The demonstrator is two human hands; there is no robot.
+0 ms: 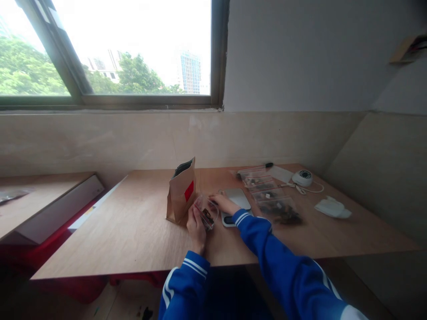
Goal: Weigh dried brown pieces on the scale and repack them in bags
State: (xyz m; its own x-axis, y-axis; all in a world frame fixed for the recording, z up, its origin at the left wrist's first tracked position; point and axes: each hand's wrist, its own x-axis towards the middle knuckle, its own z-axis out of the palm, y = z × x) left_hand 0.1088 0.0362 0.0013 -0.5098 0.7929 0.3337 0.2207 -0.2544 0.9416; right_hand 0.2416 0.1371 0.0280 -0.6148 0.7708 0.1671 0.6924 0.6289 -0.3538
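My left hand is closed on a clear zip bag with dark brown, dried-looking pieces inside. Just above the bag's right side is my right hand, its fingers bent together near the bag's rim; a small dark spot shows at the fingertips, too blurred to name. Under and beside my right wrist lies a white kitchen scale, partly covered by the hand and sleeve. A brown kraft paper pouch with a red label stands upright and open at the top, left of the zip bag.
Several filled zip bags lie in an overlapping row right of the scale. Beyond them are a black marker, a white dome camera with its cable and a crumpled white tissue. A wall and window back the wooden table.
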